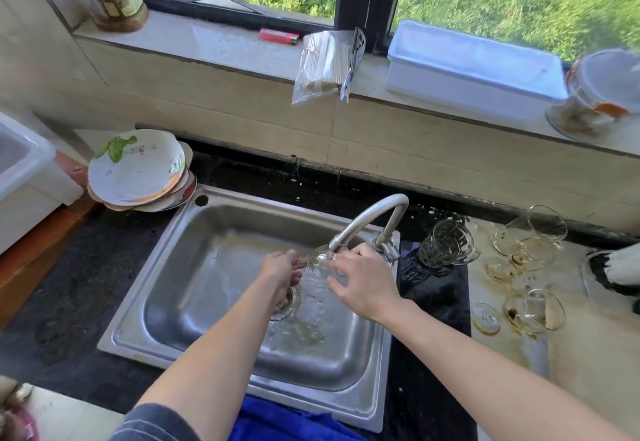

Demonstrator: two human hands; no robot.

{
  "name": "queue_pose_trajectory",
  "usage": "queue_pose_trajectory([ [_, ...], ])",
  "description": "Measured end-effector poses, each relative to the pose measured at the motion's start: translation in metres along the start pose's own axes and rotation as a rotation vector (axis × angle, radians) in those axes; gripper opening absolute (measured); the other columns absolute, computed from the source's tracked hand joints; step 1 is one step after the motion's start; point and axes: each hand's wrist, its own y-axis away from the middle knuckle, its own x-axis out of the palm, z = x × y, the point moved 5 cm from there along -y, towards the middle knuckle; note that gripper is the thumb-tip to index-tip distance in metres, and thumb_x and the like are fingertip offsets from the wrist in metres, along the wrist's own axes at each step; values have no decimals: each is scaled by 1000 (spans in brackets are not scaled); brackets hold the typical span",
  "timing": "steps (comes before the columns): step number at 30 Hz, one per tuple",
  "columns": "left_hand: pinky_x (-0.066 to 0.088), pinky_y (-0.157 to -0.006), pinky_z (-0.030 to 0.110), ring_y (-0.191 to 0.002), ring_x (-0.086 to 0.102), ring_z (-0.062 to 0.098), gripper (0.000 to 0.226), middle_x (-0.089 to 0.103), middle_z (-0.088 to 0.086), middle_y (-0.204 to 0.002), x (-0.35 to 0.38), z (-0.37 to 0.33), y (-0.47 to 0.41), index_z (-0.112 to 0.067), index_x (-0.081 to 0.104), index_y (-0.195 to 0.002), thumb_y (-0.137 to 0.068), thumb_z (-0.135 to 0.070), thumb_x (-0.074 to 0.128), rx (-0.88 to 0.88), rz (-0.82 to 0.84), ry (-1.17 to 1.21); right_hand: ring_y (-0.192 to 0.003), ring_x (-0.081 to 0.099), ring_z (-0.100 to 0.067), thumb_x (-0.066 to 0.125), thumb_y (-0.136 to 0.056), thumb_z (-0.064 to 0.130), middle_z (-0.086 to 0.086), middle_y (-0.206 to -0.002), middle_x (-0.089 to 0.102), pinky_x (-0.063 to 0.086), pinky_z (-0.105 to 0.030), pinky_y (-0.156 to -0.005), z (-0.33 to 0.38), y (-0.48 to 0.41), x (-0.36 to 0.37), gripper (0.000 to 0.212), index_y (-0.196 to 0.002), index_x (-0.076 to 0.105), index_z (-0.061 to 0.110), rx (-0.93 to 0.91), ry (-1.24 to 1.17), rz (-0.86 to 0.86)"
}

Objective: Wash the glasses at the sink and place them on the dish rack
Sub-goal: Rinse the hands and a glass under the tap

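While water runs from the faucet (372,218), two hands hold a clear glass (320,260) over the steel sink (194,288) at frame centre.
Left hand (282,272) fingers curl round one end; right hand (363,283) fingers spread on the other. Stained glasses (530,246) wait on the bench at right.

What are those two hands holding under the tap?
A clear drinking glass under the curved metal tap. The left hand grips one end, the right hand the other; which end is unclear.
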Motion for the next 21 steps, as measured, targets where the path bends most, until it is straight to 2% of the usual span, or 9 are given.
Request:
queue_pose_trajectory([
  [4,34,-38,19,-53,41,14,17,57,11,-75,-12,-8,0,0,55,-98,-100,-15,48,26,-49,0,-101,48,-11,48,-95,44,12,-109,69,43,-30,-78,-4,-2,8,31,-115,68,32,28,14,85],
  [8,27,-36,19,-48,34,13,20,59,2,-49,-4,-8,5,-6,55,-87,-100,-19,48,21,-6,5,-113,54,-13,54,-94,34,6,-140,52,45,-34,-96,7,-4,13,46,-139,48,36,-16,-173,131],
  [10,24,-35,17,-47,31,12,23,53,-4,-39,-3,-10,5,-8,55,-82,-99,-22,50,8,8,18,-99,62,-7,57,-92,29,6,-134,58,47,-33,-92,10,-8,12,36,-127,61,34,-20,-263,114],
  [12,21,-33,16,-44,30,12,27,47,-5,-37,-10,-14,5,-11,55,-75,-97,-27,55,17,-41,0,-100,65,-10,55,-89,34,9,-117,69,50,-36,-91,6,-7,11,27,-109,73,29,-73,-243,82],
  [13,19,-33,15,-43,30,12,28,46,-6,-36,-13,-15,5,-12,55,-73,-96,-28,57,26,-68,-31,-101,65,-11,52,-88,39,11,-112,71,52,-38,-89,6,-6,8,30,-107,74,29,-102,-223,56],
  [15,17,-34,12,-40,29,12,28,46,-6,-34,-11,-16,8,-13,55,-69,-93,-27,60,23,-63,-83,-109,62,-11,51,-88,44,11,-125,66,51,-36,-93,7,-7,7,37,-118,69,33,-133,-166,32],
  [17,17,-36,12,-37,27,11,25,45,-6,-34,-4,-15,11,-12,56,-70,-90,-26,61,12,-25,-96,-116,59,-15,57,-90,38,8,-136,58,48,-33,-96,11,-11,10,37,-126,64,34,-127,-129,49],
  [19,18,-38,14,-36,28,10,22,45,-5,-37,-8,-18,10,-13,59,-73,-89,-28,63,15,-41,-144,-107,64,-18,53,-90,38,8,-120,68,52,-37,-88,15,-10,11,29,-109,73,27,-190,-109,53],
  [21,18,-37,13,-33,29,10,21,46,-1,-43,-16,-21,7,-14,59,-71,-87,-26,64,22,-55,-230,-94,68,-17,52,-87,40,9,-101,73,58,-39,-73,11,-8,9,28,-92,75,24,-263,-69,-31],
])
